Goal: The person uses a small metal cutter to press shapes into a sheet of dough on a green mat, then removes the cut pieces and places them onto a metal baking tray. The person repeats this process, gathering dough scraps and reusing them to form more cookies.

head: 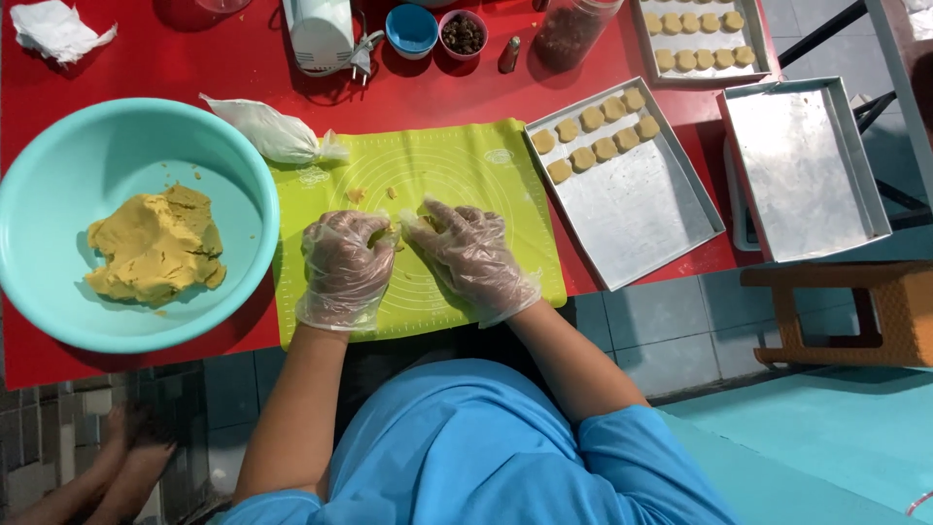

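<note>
Both hands (408, 258) on dough bit (397, 231)

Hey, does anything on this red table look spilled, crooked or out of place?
Mostly tidy. A few dough crumbs lie loose on the green mat, more inside the teal bowl beside the dough lump. The nearest baking tray sits askew, overhanging the table edge.

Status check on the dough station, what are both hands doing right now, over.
Left hand and right hand, gloved, pinching a small dough piece over the green mat. Dough mass in the teal bowl. Nothing in the way.
</note>
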